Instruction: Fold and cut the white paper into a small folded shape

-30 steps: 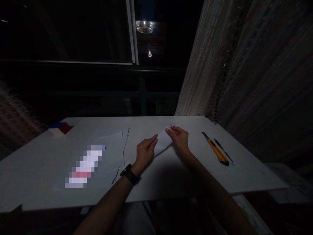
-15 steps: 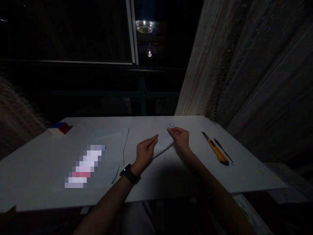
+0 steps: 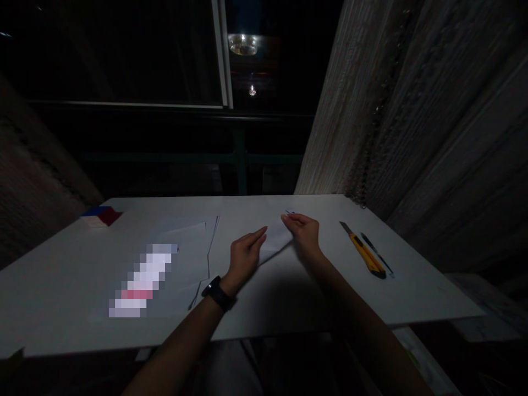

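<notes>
Between my two hands a piece of white paper [image 3: 276, 237] is held up at a slant above the white table [image 3: 330, 308]. My left hand [image 3: 245, 256], with a dark watch [image 3: 218, 293] on its wrist, is closed on the paper's left side, fingers pointing up and to the right. My right hand [image 3: 304, 231] pinches the upper right part between thumb and fingers. A small dark mark shows just behind the right fingertips; what it is on, I cannot tell.
White paper sheets [image 3: 193, 247] lie on the left, partly under a pixelated patch. A yellow box cutter [image 3: 365, 256] with its blade out lies on the right beside a pen [image 3: 376, 253]. A red, blue and white block [image 3: 99, 216] sits far left. Curtains [image 3: 330, 110] hang behind.
Both hands and the paper stay almost where they were. The curtain at the far left looks shifted slightly; otherwise the scene is the same.
</notes>
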A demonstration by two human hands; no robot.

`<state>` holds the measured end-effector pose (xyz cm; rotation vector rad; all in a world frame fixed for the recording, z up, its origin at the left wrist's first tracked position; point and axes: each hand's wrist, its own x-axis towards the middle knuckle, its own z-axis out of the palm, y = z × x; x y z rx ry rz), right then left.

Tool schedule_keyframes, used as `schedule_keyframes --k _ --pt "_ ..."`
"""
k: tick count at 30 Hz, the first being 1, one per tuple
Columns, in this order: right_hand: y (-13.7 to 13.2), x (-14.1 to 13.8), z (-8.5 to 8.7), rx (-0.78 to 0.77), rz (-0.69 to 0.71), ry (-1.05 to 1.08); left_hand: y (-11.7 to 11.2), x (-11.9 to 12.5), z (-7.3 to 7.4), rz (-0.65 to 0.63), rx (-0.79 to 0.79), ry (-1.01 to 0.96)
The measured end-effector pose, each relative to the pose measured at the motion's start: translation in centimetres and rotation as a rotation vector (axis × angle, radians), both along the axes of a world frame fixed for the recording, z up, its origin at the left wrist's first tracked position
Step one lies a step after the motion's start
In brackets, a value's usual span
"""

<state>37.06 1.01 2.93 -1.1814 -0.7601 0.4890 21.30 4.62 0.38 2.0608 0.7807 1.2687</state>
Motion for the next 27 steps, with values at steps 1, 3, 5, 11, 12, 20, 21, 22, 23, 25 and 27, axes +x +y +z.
schedule_keyframes --k 1,3,5,11,12,20,21,22,23,25,27 --pt "0.0 0.0 0.0 0.002 -0.005 -0.003 0.0 0.0 0.0 -0.002 -0.002 0.003" --pt "0.1 0.1 0.0 0.011 -0.003 -0.004 -0.1 0.0 0.1 -0.010 -0.017 0.000" --pt "0.0 0.1 -0.1 0.025 0.011 0.004 -0.3 0.0 0.1 -0.021 -0.052 -0.019" --pt "-0.3 -0.1 0.3 -0.008 0.058 -0.013 0.0 -0.2 0.3 -0.101 -0.295 -0.107" --pt "-0.4 -0.1 0.3 -0.018 0.067 -0.020 0.2 -0.3 0.4 -0.146 -0.370 -0.137" --pt "-0.3 0.1 0.1 -0.084 0.177 -0.126 0.8 -0.9 1.4 -0.396 -0.741 -0.285" --pt "-0.3 0.0 0.1 -0.088 0.208 -0.154 0.6 -0.9 1.4 -0.383 -0.722 -0.248" --pt "-0.3 -0.1 0.1 -0.088 0.234 -0.186 0.5 -0.8 1.5 -0.369 -0.697 -0.206" --pt "-0.3 -0.2 0.1 -0.083 0.252 -0.220 0.3 -0.7 1.5 -0.352 -0.669 -0.166" --pt "-0.3 -0.4 0.1 -0.066 0.273 -0.287 0.2 -0.5 1.5 -0.304 -0.621 -0.099" --pt "-0.4 -0.5 0.1 -0.053 0.281 -0.326 0.2 -0.3 1.5 -0.244 -0.583 -0.058"
